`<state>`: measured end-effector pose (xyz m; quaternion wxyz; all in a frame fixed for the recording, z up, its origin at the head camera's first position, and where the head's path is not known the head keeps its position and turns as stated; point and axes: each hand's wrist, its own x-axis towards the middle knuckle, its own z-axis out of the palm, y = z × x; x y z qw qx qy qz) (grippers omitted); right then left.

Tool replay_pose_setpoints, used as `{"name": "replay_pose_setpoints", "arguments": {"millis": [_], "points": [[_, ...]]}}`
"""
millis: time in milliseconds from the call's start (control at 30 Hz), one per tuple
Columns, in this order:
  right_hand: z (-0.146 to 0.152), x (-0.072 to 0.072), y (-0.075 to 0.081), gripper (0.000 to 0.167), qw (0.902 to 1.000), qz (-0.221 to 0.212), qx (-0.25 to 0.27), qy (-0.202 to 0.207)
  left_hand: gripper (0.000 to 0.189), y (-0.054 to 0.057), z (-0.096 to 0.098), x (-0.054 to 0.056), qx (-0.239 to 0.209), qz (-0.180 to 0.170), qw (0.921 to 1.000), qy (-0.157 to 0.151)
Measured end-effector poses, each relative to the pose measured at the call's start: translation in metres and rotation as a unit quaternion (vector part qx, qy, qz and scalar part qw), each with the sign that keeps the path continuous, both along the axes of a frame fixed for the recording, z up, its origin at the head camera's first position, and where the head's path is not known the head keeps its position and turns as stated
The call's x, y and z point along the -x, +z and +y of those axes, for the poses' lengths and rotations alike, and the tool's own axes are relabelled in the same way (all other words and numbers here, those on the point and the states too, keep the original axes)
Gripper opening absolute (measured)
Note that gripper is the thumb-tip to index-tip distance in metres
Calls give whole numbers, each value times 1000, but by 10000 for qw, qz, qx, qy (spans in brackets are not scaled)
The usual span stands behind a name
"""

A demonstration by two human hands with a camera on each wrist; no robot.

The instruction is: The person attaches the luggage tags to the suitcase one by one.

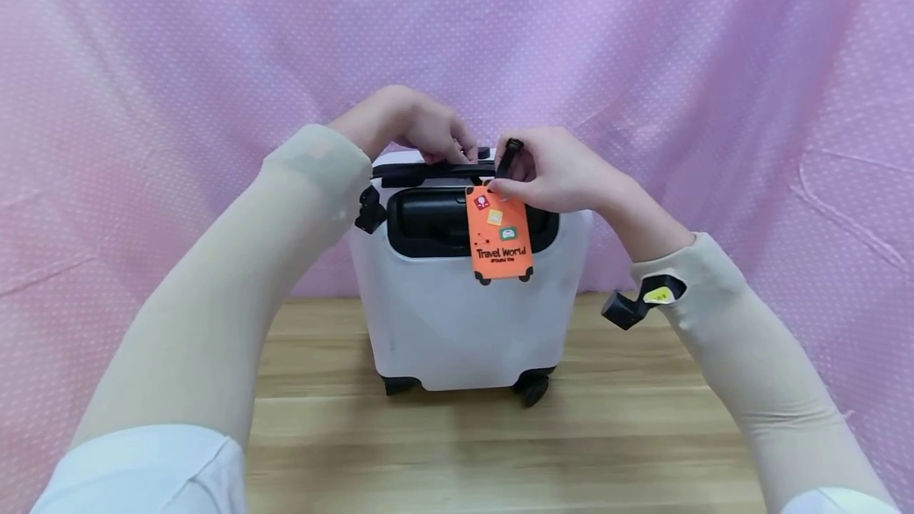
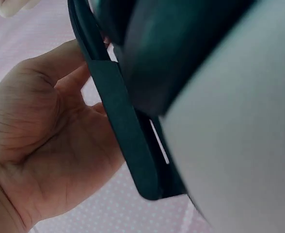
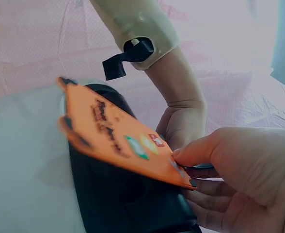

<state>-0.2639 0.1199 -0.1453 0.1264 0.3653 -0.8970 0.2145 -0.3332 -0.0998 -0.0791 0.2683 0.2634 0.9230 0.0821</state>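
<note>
A white suitcase (image 1: 467,324) stands upright with a black carry handle (image 1: 428,171) along its top. My right hand (image 1: 560,169) pinches the upper end of an orange luggage tag (image 1: 500,240) printed "Travel World", which hangs over the dark recess below the handle. A black strap (image 1: 510,155) with a small buckle sticks up by the right fingers. My left hand (image 1: 432,129) reaches over the suitcase top from behind the handle, fingers bent down close to its middle. In the left wrist view the handle (image 2: 123,126) covers those fingertips, so what they hold is hidden.
The suitcase stands on a wood-grain surface (image 1: 457,450) on small black wheels (image 1: 534,389). A pink dotted cloth (image 1: 457,22) hangs just behind it. Black wrist cameras (image 1: 635,304) are worn over beige sleeves.
</note>
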Motion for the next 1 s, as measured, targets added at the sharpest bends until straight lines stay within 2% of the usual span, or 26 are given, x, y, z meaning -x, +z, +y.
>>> {"name": "replay_pose_setpoints", "arguments": {"millis": [133,233,300,367,500,667,800,900,967,1000], "points": [[-4,0,-2,20,9999,96,87,19,22,0,0,-8,89,-124,9989,433],[-5,-1,-2,19,9993,238,280,22,25,3,4,-15,425,136,9980,451],[-6,0,-2,16,9983,342,468,87,26,4,7,-20,736,496,9957,257],[-7,1,-1,11,9969,399,646,205,29,5,9,-24,1031,1001,9896,21],[-9,5,-5,6,9949,482,789,397,37,3,8,-31,1080,1929,9748,-303],[-13,13,-11,7,9927,806,846,301,39,3,4,-36,414,2623,9632,-411],[-17,18,-14,11,9877,981,1213,75,38,3,4,-39,-144,2767,9605,-274],[-16,20,-15,15,9827,973,1572,-55,32,-10,7,-41,-884,2704,9587,-36],[-15,22,-16,15,9804,957,1717,-87,27,-22,7,-43,-1530,2718,9499,177],[-14,23,-16,15,9798,940,1763,-78,24,-29,7,-44,-1886,2735,9428,288]]}}
